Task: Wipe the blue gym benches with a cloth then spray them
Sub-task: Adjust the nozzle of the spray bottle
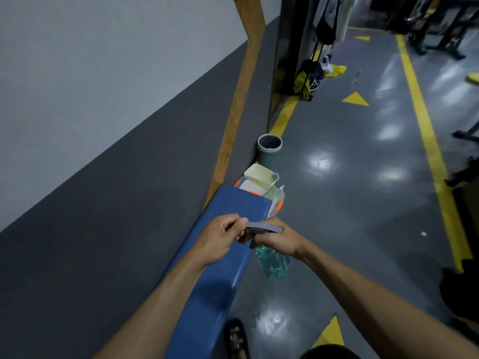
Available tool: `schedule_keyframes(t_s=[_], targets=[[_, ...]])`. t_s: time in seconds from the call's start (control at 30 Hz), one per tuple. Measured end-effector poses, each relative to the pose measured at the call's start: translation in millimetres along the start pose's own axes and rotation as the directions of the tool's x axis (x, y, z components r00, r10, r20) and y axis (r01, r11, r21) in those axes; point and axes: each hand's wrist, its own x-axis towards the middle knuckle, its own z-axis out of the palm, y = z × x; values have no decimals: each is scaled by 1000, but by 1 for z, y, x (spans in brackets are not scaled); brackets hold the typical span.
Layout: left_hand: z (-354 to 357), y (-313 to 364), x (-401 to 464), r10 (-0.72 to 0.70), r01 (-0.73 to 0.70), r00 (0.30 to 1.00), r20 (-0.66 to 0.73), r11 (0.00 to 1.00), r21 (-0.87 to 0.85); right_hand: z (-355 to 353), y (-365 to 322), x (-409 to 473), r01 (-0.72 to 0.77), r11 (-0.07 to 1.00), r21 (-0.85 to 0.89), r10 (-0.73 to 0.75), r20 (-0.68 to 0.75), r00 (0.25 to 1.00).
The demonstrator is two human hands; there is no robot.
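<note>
A long blue padded gym bench runs along the grey wall, from the bottom of the view up to mid-frame. My right hand grips the neck of a clear green spray bottle, held over the bench's right edge. The bottle's grey spray head points left. My left hand pinches the nozzle end of that spray head with thumb and fingers. No cloth is in view.
Just past the bench's far end lie white containers in a clear bag with orange parts, then a grey bin. Yellow floor lines and triangles mark the glossy grey floor. Bags and hanging clothes stand farther back. My sandalled foot is below.
</note>
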Motion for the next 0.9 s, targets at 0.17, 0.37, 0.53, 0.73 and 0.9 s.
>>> schedule_keyframes(t_s=[0.17, 0.37, 0.53, 0.73, 0.9], targets=[[-9, -45, 117, -52, 53, 998, 28, 998, -34, -73, 28, 106, -53, 995, -84, 60, 80, 995], [-21, -99, 237, -204, 205, 979, 16, 978, -51, -146, 46, 217, -63, 964, -258, 98, 127, 987], [-13, -133, 325, -291, 286, 955, -58, 954, -84, -209, 80, 298, 2, 915, -404, 52, 122, 991], [28, -207, 424, -504, 454, 850, -151, 848, -275, -287, 167, 426, -10, 887, -461, 80, 133, 988], [73, -290, 490, -670, 566, 701, -242, 730, -383, -344, 272, 537, 15, 847, -531, 51, 110, 993]])
